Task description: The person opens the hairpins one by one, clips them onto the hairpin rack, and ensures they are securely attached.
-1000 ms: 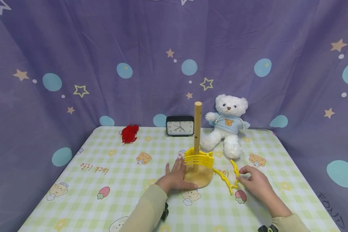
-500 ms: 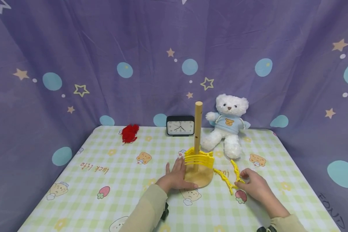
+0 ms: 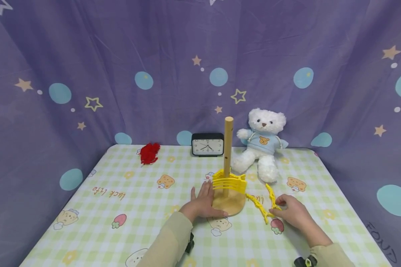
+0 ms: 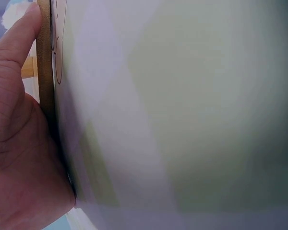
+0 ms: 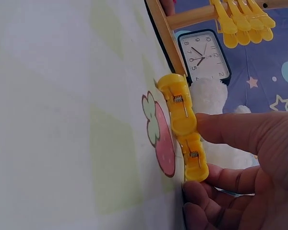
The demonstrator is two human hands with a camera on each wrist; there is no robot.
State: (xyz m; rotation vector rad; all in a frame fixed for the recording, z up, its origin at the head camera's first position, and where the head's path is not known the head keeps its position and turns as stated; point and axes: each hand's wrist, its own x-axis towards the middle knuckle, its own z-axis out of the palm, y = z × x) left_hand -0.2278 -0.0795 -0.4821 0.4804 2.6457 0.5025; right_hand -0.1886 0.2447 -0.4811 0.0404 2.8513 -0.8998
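In the head view my left hand [image 3: 204, 204] rests on the left side of the round wooden base [image 3: 232, 205], its thumb along the front edge. The base bears an upright wooden post [image 3: 228, 148]. Several yellow clothespins [image 3: 230, 184] sit around the post's lower part. To the right, more yellow clothespins lie in two joined rows [image 3: 258, 205] on the cloth. At the near end of the right row, my right hand [image 3: 295, 213] pinches one clothespin [image 5: 194, 155] between thumb and fingers; another clothespin [image 5: 180, 105] with a visible spring adjoins it.
A white teddy bear [image 3: 263, 141] in a blue top sits behind the clothespins. A black-framed clock [image 3: 207, 145] stands behind the post. A red tangled bundle [image 3: 149, 154] lies at the back left of the checked tablecloth [image 3: 147, 207].
My right hand has moved slightly nearer along the right row and now pinches the clothespin at its near end, which shifted a little right. The left hand has stayed on the base.
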